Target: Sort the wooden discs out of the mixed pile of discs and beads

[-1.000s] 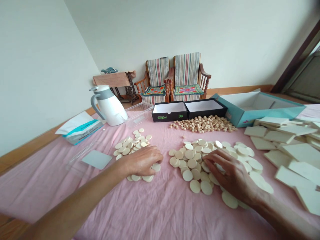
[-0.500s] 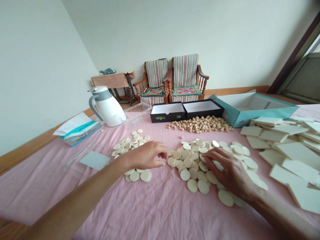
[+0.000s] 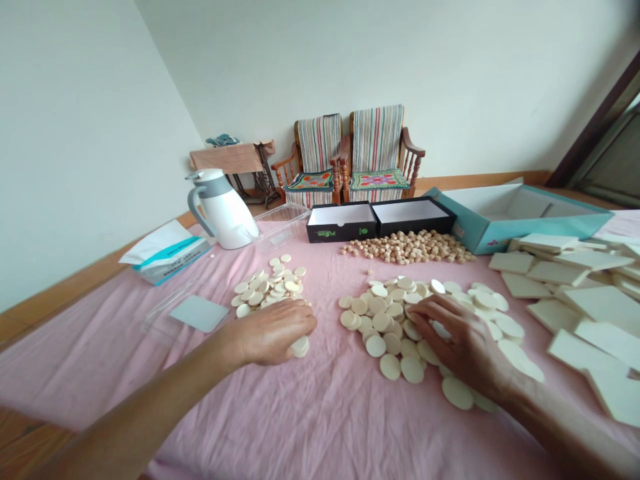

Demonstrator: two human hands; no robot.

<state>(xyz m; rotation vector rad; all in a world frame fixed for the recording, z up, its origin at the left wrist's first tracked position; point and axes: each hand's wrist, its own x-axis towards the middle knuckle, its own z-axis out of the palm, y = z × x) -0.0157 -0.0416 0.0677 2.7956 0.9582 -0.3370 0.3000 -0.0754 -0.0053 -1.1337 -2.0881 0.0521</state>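
My left hand [image 3: 280, 331] is over the near edge of the smaller pile of pale round discs [image 3: 260, 288], its fingers curled downward; the fingertips and anything in them are hidden. On the right, my right hand [image 3: 453, 337] rests on the larger pile of pale discs [image 3: 383, 322], thumb and fingers pinched together at its middle. Whether a disc is between those fingertips is too hidden to tell. Both piles lie on a pink cloth [image 3: 300, 413].
Small wooden beads [image 3: 410, 247] lie before two black boxes [image 3: 341, 232]. A teal box [image 3: 525, 227] and square pale tiles [image 3: 595, 333] are at the right. A white jug [image 3: 227, 217], a tissue pack [image 3: 170, 257] and a clear plastic tray [image 3: 283, 225] stand at the left.
My left hand has moved left from the gap between the piles to the smaller pile, and its fingers have closed downward. My right hand stays at the larger pile. The view has shifted slightly.
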